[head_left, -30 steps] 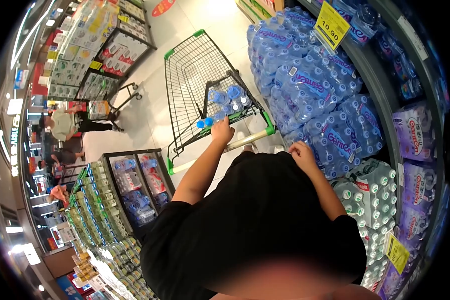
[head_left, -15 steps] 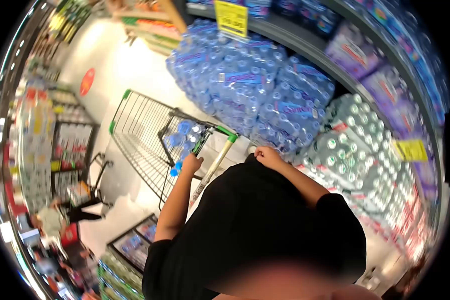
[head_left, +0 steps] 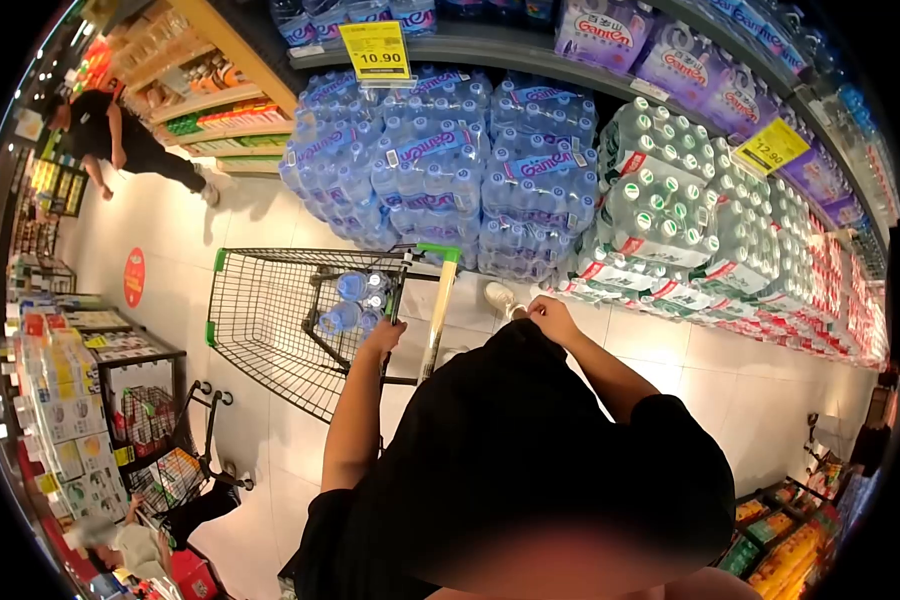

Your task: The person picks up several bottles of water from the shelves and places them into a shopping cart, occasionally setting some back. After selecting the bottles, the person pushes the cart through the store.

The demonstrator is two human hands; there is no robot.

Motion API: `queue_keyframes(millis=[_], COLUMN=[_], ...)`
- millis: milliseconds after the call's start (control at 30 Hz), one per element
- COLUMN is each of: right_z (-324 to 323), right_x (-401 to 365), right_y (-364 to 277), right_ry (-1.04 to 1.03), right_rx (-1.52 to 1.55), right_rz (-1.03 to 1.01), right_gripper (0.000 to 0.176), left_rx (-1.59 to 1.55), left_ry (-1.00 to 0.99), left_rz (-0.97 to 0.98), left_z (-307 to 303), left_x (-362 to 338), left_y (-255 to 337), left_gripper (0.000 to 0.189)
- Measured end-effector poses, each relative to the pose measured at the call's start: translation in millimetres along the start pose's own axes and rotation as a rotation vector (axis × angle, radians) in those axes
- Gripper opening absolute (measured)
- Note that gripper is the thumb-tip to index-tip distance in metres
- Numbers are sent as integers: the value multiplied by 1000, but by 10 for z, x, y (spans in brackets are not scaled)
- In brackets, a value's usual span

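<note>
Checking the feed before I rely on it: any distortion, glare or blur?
Head view: fisheye bends the shelf edge and blackens the corners; head view: pale glare on the floor tiles; head view: smeared blur at bottom centre, though the shopping cart and 10.90 price sign read clearly.

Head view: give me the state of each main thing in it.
Cart: upright, partly loaded.
Bottles in cart: grouped near the handle end.
Cart handle: no hand on it.
Left hand: closed on the cart's rear frame.
Right hand: fingers curled, off the cart.
Blue water packs: wrapped, stacked.
Green-capped packs: wrapped, stacked.
10.90 sign: mounted at the shelf edge.
</note>
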State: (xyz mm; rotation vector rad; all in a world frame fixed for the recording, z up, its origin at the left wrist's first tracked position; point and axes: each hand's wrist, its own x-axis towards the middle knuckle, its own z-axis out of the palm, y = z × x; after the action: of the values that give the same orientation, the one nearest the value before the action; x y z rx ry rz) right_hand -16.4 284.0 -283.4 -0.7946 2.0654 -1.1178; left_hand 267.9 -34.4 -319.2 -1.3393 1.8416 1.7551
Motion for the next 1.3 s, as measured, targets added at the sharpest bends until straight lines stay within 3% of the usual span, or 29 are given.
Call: queue_keyframes(millis=[100, 200, 300, 367, 467, 500, 533, 633, 733, 800, 900, 1000, 1067, 1100, 1133, 1167, 1233, 1267, 1300], right_z=[45, 78, -130, -516, -1088, -1232, -1316, -1286, -1338, -1549, -2111, -2500, -2641, -2636, -2734, -2841, -3110, -3581, -3466], right_x=[-105, -180, 109, 519, 1040, 1224, 1393, 1825, 2307, 2714, 3567, 4303, 4579, 4538, 4868, 5187, 5891, 6975, 6672], right_y=[-52, -41, 48, -241, -1140, -1367, -1509, -1790, -1903, -2005, -2350, -2429, -2603, -2900, -2797, -2697, -2522, -2011, -2262], right_ry=[12, -55, -75, 57, 271, 261, 250, 297, 255, 260, 468, 580, 835, 722, 770, 727, 664, 590, 1077], right_rx=[12, -22, -142, -145, -40, -13, 12, -62, -201, -196, -312, -402, -673, -691, -763, -763, -811, -908, -993], right_rz=[57, 50, -86, -148, -271, -235, -196, -356, -422, -458, -636, -698, -782, -508, -520, -514, -313, -205, -552], right_gripper=[12, 12, 12, 10, 9, 8, 8, 8, 11, 12, 13, 26, 35, 41, 41, 44, 57, 65, 69], left_rx=[105, 185, -35, -68, 151, 275, 334, 439, 551, 575, 540, 520, 468, 443, 454, 477, 517, 489, 445], left_ry=[77, 99, 46, -10, 171, 254, 256, 315, 288, 379, 484, 626, 682, 706, 700, 811, 918, 962, 925], left_rz=[61, -9, 1, 66, 156, 136, 125, 113, -86, -190, -282, -479, -484, -529, -530, -512, -494, -492, -535], left_z=[-21, 18, -8, -74, -21, 45, 29, 75, 87, 168, 305, 452, 516, 543, 570, 645, 738, 777, 794], left_x=[102, -233, -313, -515, -471, -676, -669, -377, -223, -246, -195, -311, -108, -163, -157, -99, -123, -185, -217], left_y=[-204, 170, 80, 181, -141, 61, 55, 19, 275, 452, 559, 945, 665, 778, 745, 675, 726, 836, 907], left_gripper=[32, 33, 52, 73, 80, 83, 83, 77, 70, 61, 52, 46, 37, 29, 37, 32, 26, 26, 24])
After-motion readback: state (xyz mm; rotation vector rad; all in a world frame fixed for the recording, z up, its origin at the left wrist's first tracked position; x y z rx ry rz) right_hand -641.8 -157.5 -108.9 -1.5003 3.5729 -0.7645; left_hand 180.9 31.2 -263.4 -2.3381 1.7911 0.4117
